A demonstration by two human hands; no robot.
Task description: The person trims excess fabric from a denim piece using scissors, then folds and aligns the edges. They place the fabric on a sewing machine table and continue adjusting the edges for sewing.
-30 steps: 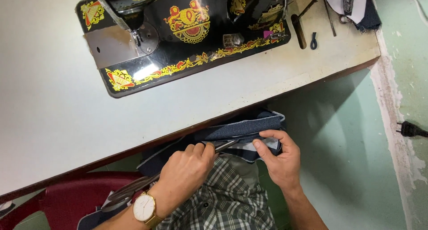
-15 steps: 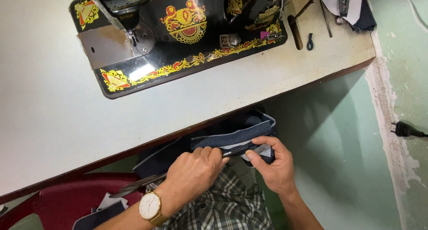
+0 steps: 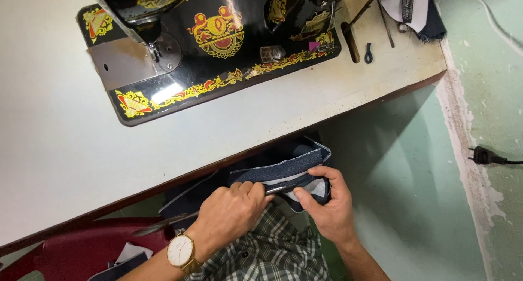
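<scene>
Denim (image 3: 283, 171), a folded dark blue piece with a pale lining showing, sat low in the person's lap, just below the front edge of the worktop (image 3: 49, 166) and well clear of the sewing machine (image 3: 218, 47). The left hand (image 3: 229, 215), a gold wristwatch (image 3: 181, 252) on its wrist, was closed in a fist round the handles of a pair of scissors (image 3: 272, 189), whose slim dark blades poked out toward the cloth's lining. The right hand (image 3: 327, 205) had its grip pinching the denim's right end, thumb underneath and fingers curled over the top, holding the fold taut. Whether the blades were parted or closed could not be told; the fist hid the pivot.

By the look of it, the step in hand was trimming or snipping along the lining edge, with the cut either just starting or mid-run. The next move seemed to call for keeping the cloth stretched between the two hands, steering the blade tips along the pale edge, and keeping the right thumb out of their path, as it lay very close to the tips.

On the worktop, a small blue-handled tool (image 3: 369, 52) lay beside the black, gold-decorated machine, untouched. A red chair (image 3: 81, 248) showed at lower left, and a plug (image 3: 482, 157) rested on the green floor.
</scene>
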